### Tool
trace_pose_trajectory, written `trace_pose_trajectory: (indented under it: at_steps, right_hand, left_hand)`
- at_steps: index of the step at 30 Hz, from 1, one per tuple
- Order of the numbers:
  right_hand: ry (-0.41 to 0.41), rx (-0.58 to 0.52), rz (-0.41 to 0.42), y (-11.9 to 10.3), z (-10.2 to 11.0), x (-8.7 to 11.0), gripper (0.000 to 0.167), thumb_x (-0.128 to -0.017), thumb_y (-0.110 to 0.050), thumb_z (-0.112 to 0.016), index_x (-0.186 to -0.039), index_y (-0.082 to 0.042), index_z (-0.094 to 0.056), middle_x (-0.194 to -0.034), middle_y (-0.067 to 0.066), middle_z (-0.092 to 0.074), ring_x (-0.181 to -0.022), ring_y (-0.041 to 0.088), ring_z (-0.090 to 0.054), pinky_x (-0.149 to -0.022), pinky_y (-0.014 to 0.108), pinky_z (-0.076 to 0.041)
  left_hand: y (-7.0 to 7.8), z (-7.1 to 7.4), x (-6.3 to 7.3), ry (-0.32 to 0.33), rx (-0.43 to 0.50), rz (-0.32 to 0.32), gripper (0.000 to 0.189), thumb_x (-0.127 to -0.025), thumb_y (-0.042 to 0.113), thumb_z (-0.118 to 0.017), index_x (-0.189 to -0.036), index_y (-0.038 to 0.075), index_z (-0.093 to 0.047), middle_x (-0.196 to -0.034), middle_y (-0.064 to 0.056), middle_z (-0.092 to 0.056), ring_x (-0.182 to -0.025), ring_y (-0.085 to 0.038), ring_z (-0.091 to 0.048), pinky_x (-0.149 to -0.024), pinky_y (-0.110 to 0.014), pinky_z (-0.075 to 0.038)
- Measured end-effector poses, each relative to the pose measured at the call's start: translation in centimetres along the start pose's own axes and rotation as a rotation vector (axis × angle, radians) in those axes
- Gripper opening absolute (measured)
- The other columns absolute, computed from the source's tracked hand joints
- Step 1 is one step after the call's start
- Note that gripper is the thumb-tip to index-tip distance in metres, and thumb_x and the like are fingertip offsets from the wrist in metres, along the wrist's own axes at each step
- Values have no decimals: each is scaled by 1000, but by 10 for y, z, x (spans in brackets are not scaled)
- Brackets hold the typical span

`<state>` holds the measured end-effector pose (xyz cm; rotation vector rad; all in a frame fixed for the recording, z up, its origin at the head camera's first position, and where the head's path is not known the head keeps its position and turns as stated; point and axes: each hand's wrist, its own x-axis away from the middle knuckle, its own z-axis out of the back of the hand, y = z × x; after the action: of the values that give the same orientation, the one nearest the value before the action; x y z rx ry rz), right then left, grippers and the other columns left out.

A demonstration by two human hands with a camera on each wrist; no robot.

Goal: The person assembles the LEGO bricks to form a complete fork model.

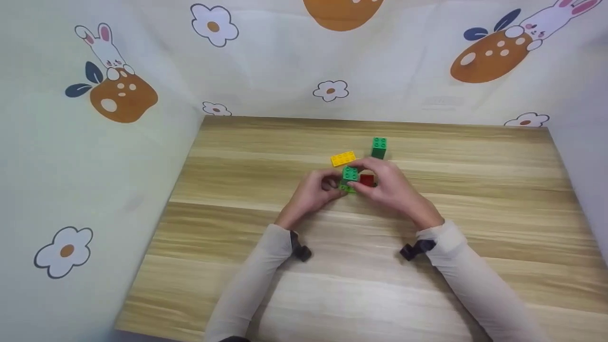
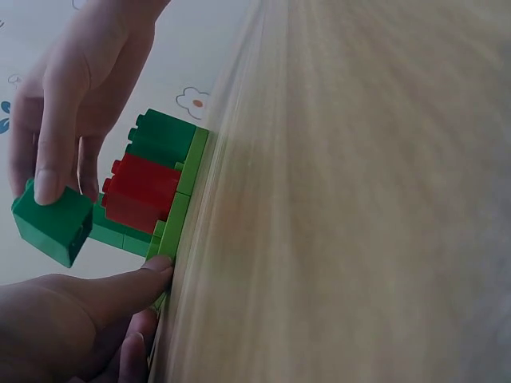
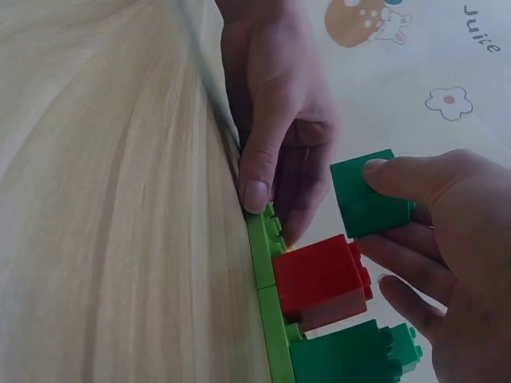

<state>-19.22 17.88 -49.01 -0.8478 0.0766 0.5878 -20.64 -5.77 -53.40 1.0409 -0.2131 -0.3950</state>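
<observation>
My right hand (image 1: pixel 392 187) pinches a green toy brick (image 3: pixel 371 199) between thumb and fingers, holding it above the left end of a row of flat light green bricks (image 3: pixel 263 254). My left hand (image 1: pixel 311 192) grips that end of the row, its thumb on the near side and its fingers behind. On the row stands a red brick (image 2: pixel 142 194), right beside the raised green one. A dark green brick (image 3: pixel 339 355) stands on the row farther right; in the head view my right hand hides it.
A yellow brick (image 1: pixel 343 158) lies on the wooden table (image 1: pixel 237 190) just beyond my hands. Behind my right hand stands a tall green block (image 1: pixel 379 148). A printed cloth (image 1: pixel 266 61) rises along the table's back edge, and another covers the left side.
</observation>
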Motion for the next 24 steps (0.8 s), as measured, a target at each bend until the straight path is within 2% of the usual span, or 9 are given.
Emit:
trace_pose_trajectory:
  at_steps: [8, 17, 24]
  right_hand:
    - [-45, 4, -25, 3, -7, -2, 41, -96, -23, -86, -135, -17, -74, -131, 3, -76, -115, 20, -73, -103, 43, -63]
    - [-79, 64, -52, 9, -13, -1, 44, -96, -23, -85, -138, -23, -72, -134, 1, -75, -118, 21, -70, -106, 46, -60]
    - [-71, 124, -19, 10, -16, -2, 44, -95, -23, -86, -137, -19, -73, -133, 2, -76, -115, 20, -71, -102, 44, -60]
  left_hand:
    - [0, 0, -1, -9, 0, 19, 35, -91, 11, -88, -125, 10, -78, -108, -7, -79, -91, -13, -73, -84, -26, -65]
    - [-2, -1, -1, 2, 0, -8, 34, -90, 12, -89, -122, 8, -78, -104, -9, -80, -86, -11, -72, -80, -25, -65]
    - [-4, -1, -2, 7, -24, -17, 36, -90, 13, -89, -125, 10, -78, -107, -8, -81, -91, -12, -74, -83, -24, -65]
